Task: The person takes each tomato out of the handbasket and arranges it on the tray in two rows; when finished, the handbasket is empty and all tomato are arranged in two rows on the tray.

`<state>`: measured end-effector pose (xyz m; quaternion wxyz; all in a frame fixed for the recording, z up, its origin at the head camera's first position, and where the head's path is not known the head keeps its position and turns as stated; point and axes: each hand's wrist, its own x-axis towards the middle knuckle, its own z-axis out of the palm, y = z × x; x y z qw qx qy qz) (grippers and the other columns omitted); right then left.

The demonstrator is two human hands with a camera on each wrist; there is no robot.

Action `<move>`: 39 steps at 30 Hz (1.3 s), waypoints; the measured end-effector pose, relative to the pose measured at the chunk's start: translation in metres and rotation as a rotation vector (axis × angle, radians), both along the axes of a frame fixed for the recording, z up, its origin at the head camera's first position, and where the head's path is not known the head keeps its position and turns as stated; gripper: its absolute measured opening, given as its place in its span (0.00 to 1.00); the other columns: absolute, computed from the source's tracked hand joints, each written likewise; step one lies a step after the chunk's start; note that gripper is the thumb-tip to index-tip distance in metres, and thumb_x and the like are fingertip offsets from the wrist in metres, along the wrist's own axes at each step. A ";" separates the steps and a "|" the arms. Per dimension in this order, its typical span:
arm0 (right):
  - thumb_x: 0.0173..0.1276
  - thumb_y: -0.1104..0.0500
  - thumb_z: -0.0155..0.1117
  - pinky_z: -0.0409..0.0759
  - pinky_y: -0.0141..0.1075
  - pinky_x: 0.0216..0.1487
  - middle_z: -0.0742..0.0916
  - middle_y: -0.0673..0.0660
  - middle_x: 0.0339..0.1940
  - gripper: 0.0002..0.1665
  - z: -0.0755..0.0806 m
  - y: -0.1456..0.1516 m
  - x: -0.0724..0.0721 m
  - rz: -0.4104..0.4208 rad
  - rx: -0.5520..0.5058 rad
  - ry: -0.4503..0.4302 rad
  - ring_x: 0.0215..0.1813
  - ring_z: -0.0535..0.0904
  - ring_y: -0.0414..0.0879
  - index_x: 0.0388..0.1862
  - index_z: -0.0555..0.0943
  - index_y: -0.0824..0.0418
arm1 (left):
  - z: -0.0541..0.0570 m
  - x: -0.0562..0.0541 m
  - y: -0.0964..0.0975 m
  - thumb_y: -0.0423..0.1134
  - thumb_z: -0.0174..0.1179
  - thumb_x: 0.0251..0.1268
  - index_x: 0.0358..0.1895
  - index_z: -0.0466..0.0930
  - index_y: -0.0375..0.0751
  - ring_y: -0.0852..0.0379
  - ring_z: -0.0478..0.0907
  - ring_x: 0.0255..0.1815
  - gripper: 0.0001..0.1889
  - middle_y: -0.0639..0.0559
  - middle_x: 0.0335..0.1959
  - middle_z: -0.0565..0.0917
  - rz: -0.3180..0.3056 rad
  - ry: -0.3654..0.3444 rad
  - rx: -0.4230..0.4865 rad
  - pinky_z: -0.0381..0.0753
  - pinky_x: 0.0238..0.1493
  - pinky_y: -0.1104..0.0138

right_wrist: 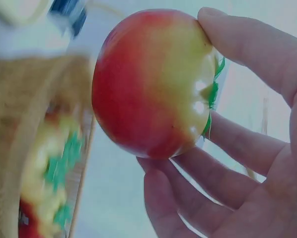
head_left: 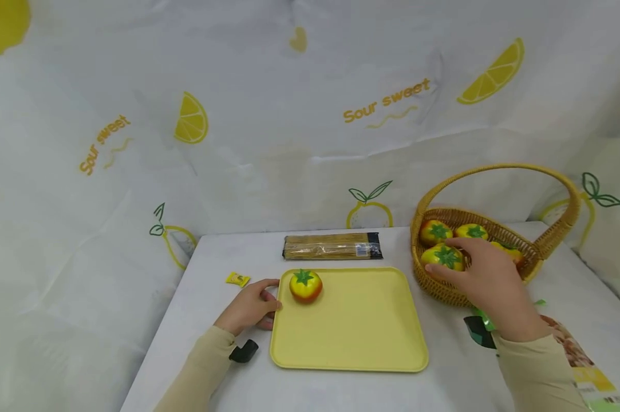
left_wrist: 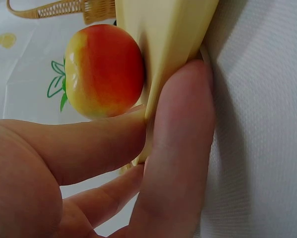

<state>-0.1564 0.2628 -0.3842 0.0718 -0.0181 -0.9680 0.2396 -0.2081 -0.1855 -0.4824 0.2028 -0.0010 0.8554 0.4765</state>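
While left hand [head_left: 252, 306] pinches tray [head_left: 351, 323] edge, right hand [head_left: 490, 277] grips one red-yellow fruit [right_wrist: 151, 89], best lifted clear of basket [head_left: 435, 290] rim.

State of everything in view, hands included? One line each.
Tray: right way up, one fruit on it
Tray fruit: resting leaves up
Basket: upright, at least three fruits inside
Held fruit: gripped, out of the basket
Long packet: lying flat
Small yellow packet: lying flat
Bag: partly hidden, open or closed unclear
Left hand: pinching tray edge
Right hand: gripping held fruit
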 end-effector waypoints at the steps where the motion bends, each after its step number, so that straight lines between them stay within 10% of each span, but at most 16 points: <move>1: 0.64 0.27 0.76 0.80 0.72 0.60 0.81 0.74 0.70 0.53 0.000 -0.007 -0.002 0.018 -0.011 0.002 0.66 0.78 0.73 0.73 0.79 0.64 | 0.000 0.000 0.001 0.35 0.70 0.73 0.78 0.73 0.46 0.54 0.85 0.28 0.32 0.44 0.44 0.83 -0.002 0.000 -0.001 0.94 0.32 0.62; 18: 0.64 0.47 0.84 0.83 0.60 0.70 0.87 0.62 0.66 0.36 -0.047 -0.102 -0.036 0.338 -0.095 0.012 0.67 0.83 0.63 0.67 0.85 0.60 | 0.002 -0.004 0.004 0.35 0.69 0.75 0.79 0.73 0.45 0.54 0.86 0.28 0.31 0.44 0.44 0.83 -0.019 -0.002 0.003 0.94 0.32 0.62; 39: 0.71 0.49 0.79 0.82 0.57 0.73 0.85 0.62 0.70 0.34 -0.073 -0.134 -0.039 0.390 -0.089 -0.069 0.69 0.83 0.60 0.71 0.82 0.61 | -0.002 -0.002 -0.002 0.35 0.70 0.74 0.78 0.73 0.45 0.54 0.85 0.29 0.32 0.44 0.45 0.82 0.001 -0.015 0.009 0.94 0.32 0.61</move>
